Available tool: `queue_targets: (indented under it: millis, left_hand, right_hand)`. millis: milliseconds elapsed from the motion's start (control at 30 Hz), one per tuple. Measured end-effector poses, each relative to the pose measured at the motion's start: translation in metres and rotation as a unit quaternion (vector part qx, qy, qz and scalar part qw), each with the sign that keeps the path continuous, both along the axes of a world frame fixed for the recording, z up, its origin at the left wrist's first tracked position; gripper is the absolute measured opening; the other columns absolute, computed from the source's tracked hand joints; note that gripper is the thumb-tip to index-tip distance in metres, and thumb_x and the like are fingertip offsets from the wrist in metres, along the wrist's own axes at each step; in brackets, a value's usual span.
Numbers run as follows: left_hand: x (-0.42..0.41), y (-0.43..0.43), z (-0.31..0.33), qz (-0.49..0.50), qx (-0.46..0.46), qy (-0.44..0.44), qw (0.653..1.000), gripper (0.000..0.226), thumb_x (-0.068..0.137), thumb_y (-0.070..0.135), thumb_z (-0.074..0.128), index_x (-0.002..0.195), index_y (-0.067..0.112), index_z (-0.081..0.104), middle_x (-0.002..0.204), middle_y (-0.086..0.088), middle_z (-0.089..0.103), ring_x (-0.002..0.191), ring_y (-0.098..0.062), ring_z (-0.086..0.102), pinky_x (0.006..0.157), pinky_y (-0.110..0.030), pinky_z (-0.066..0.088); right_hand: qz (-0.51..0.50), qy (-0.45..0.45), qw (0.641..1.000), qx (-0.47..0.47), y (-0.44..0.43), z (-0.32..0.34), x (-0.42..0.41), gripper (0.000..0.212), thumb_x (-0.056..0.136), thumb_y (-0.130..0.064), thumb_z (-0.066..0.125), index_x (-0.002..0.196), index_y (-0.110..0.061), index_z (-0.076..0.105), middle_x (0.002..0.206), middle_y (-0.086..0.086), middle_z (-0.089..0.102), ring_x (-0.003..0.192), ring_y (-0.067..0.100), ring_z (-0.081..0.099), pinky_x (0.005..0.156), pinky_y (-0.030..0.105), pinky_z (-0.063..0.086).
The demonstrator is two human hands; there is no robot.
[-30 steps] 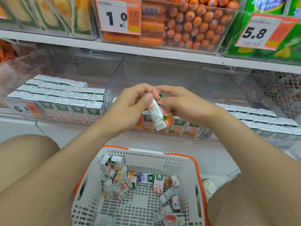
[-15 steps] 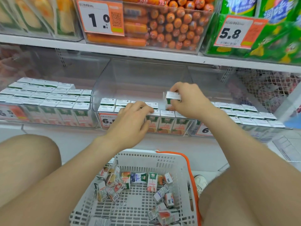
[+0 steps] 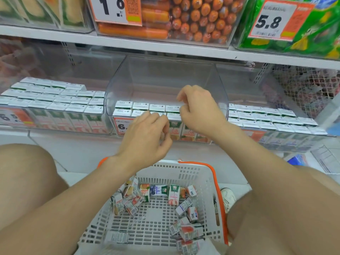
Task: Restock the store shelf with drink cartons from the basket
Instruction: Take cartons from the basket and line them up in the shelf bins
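A shop aisle with a pale floor, and a person crouched low at the shelving, bare knees on either side of a white plastic basket [image 3: 193, 173] with an orange handle [image 3: 214, 173]. Small drink cartons [image 3: 173, 196] lie scattered over its slotted bottom, most on their sides. A white shoe [image 3: 227, 197] shows just beyond the rim.

Above the basket both hands are lifted before the lower shelf. The left hand [image 3: 145, 138] hangs in front of the middle bin, fingers loosely curled, nothing in them. The right hand [image 3: 198, 111] sits over the bin's front edge, fingers bent in the same slack way, also empty as far as the blur lets me see.

The clear bin [image 3: 165, 78] holds two rows of upright cartons [image 3: 141, 106] at its front, with bare space behind. The neighbouring bins left [image 3: 55, 100] and right [image 3: 266, 116] are packed fuller. On the shelf above [image 3: 165, 46] sit orange sausages [image 3: 193, 17] and green packs [image 3: 312, 34] behind price tags.
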State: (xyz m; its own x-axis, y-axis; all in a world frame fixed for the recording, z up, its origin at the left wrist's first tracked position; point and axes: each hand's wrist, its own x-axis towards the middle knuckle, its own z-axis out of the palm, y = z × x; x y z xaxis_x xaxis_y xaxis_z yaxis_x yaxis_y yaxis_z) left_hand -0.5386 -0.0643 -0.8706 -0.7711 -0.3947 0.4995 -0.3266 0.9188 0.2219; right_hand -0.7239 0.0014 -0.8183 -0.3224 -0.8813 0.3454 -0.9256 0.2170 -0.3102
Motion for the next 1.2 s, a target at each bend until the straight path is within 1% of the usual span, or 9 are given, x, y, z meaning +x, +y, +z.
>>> queue_targets:
  millis: [67,200,333,500,567,700,867,1033,1200]
  left_hand:
    - [0.006,0.011,-0.007,0.014,0.089,-0.071,0.993,0.013,0.088,0.037,0.059,0.080,0.029,0.054,0.071,0.010,0.057,0.070,-0.020,0.055,0.060,-0.035,0.046]
    - [0.016,0.031,-0.053,-0.015,0.172,-0.308,0.936,0.040,0.095,0.032,0.059,0.061,0.028,0.039,0.061,0.005,0.044,0.058,-0.020,0.047,0.060,-0.035,0.045]
    - [0.023,0.046,-0.116,-0.069,0.178,-0.489,0.851,0.016,0.098,0.026,0.051,0.089,0.022,0.063,0.089,-0.002,0.063,0.084,-0.030,0.065,0.070,-0.039,0.056]
    - [0.023,0.050,-0.198,-0.092,0.185,-0.585,0.784,0.022,0.103,0.026,0.051,0.113,0.013,0.064,0.113,-0.007,0.066,0.096,-0.029,0.067,0.074,-0.037,0.051]
    - [0.023,0.047,-0.227,-0.083,0.187,-0.590,0.781,0.018,0.102,0.027,0.052,0.108,0.013,0.063,0.111,-0.004,0.065,0.092,-0.028,0.065,0.076,-0.037,0.055]
    - [0.020,0.037,-0.268,-0.060,0.184,-0.577,0.794,0.024,0.100,0.022,0.054,0.116,0.009,0.067,0.121,-0.010,0.066,0.104,-0.029,0.067,0.083,-0.044,0.060]
    - [0.010,0.023,-0.304,-0.018,0.197,-0.530,0.825,0.043,0.100,0.004,0.054,0.142,0.003,0.047,0.147,-0.021,0.041,0.135,-0.037,0.044,0.105,-0.048,0.046]
    - [-0.003,0.012,-0.330,0.011,0.240,-0.492,0.837,0.074,0.094,-0.012,0.057,0.159,-0.005,0.022,0.170,-0.025,0.009,0.154,-0.042,0.024,0.114,-0.048,0.044]
    - [-0.010,0.008,-0.348,0.045,0.232,-0.454,0.859,0.068,0.095,0.003,0.067,0.154,0.001,0.034,0.153,-0.022,0.037,0.141,-0.041,0.040,0.114,-0.048,0.041]
  right_hand:
    - [0.052,-0.048,0.997,-0.023,0.021,-0.004,0.032,0.026,0.078,-0.016,0.046,0.088,-0.015,0.070,0.084,0.001,0.072,0.082,0.025,0.066,0.076,0.036,0.053]
    - [0.137,-0.028,0.961,0.240,0.062,-0.055,0.070,0.026,0.084,-0.016,0.048,0.059,-0.015,0.053,0.058,0.009,0.055,0.055,0.026,0.054,0.057,0.043,0.055]
    - [0.166,-0.003,0.891,0.421,0.087,-0.110,0.079,0.036,0.093,-0.003,0.051,0.061,-0.015,0.039,0.062,0.008,0.040,0.057,0.023,0.042,0.061,0.042,0.049]
    - [0.123,0.003,0.852,0.510,0.096,-0.175,0.064,0.026,0.092,0.003,0.053,0.073,-0.013,0.046,0.074,0.006,0.043,0.058,0.019,0.043,0.052,0.032,0.037]
    - [0.111,0.011,0.846,0.521,0.097,-0.198,0.052,0.013,0.093,0.003,0.055,0.096,-0.010,0.058,0.084,0.005,0.044,0.062,0.017,0.044,0.052,0.030,0.036]
    - [0.106,0.004,0.845,0.524,0.100,-0.241,0.034,0.035,0.095,0.001,0.055,0.129,-0.007,0.059,0.099,0.009,0.051,0.076,0.024,0.050,0.060,0.034,0.038]
    - [0.118,-0.020,0.818,0.562,0.104,-0.289,0.028,0.035,0.097,0.002,0.053,0.130,-0.010,0.058,0.125,0.013,0.063,0.106,0.031,0.064,0.070,0.036,0.044]
    - [0.111,0.004,0.778,0.618,0.113,-0.323,0.033,0.048,0.095,0.003,0.057,0.139,-0.016,0.057,0.139,0.015,0.047,0.105,0.034,0.065,0.078,0.042,0.056]
    - [0.106,0.054,0.787,0.605,0.110,-0.324,0.036,0.036,0.095,0.008,0.058,0.129,-0.004,0.061,0.144,0.021,0.038,0.104,0.037,0.064,0.070,0.040,0.045]
